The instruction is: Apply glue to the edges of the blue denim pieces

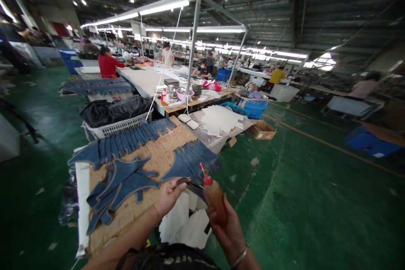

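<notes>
My right hand (pixel 229 230) is wrapped round a squeeze bottle (pixel 215 200) of amber liquid, its red nozzle pointing up and slightly left. My left hand (pixel 171 196) pinches a thin dark piece of material (pixel 193 184), which runs toward the bottle and partly behind it. Just beyond my hands, a row of overlapping blue cut pieces (pixel 190 158) lies on a brown board (pixel 155 149). More blue pieces (pixel 126 185) are heaped loosely to the left of my left hand. Another overlapping blue row (pixel 123 143) stretches along the board's far left side.
White sheets (pixel 185 221) sit below my hands. A grey basket (pixel 120 126) of black material stands past the board. Ahead are white cut sheets (pixel 221 119), a cardboard box (pixel 263 129), a lamp-frame post (pixel 193 46) and a long worktable (pixel 142 78). Several people work farther off.
</notes>
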`<state>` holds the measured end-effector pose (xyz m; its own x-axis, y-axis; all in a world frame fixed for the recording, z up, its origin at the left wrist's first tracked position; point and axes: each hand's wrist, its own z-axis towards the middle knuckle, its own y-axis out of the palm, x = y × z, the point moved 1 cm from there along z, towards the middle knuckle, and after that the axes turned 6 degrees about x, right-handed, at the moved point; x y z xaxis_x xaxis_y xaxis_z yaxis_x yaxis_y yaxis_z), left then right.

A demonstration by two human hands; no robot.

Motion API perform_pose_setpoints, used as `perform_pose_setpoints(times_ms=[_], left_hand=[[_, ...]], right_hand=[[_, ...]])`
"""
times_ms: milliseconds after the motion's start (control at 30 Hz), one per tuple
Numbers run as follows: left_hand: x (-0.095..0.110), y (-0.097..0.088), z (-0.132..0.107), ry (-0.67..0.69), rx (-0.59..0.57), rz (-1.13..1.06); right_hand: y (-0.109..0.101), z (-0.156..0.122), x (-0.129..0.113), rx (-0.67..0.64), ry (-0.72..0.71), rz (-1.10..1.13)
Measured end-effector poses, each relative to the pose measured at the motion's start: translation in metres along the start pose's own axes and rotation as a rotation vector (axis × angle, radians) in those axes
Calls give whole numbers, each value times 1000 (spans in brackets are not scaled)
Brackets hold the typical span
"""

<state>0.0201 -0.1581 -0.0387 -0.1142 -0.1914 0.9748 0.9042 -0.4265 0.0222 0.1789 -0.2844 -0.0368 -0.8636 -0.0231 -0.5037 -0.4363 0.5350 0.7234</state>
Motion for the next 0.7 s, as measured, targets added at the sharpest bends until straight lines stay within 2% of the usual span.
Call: perform_pose_setpoints(times_ms=[100, 233, 333, 467, 567, 700], left_hand=[[6, 0, 5, -214, -1, -196], [17, -1, -4, -441, -95, -359], [27, 1, -13, -460, -95, -390], [42, 4, -18, -443, -79, -420], [48, 5, -20, -437, -65, -389], [46, 2, -23, -463, -74, -369]], right_hand=[[-6, -14, -4, 149, -130, -106], [-16, -30, -18, 206, -427, -348], [-22, -39, -29, 244, -636, -570], [-16, -49, -38, 194, -914, -903], [-8, -52, -40, 121, -1041, -983], [-9, -48, -40, 65, -1134, -1032]])
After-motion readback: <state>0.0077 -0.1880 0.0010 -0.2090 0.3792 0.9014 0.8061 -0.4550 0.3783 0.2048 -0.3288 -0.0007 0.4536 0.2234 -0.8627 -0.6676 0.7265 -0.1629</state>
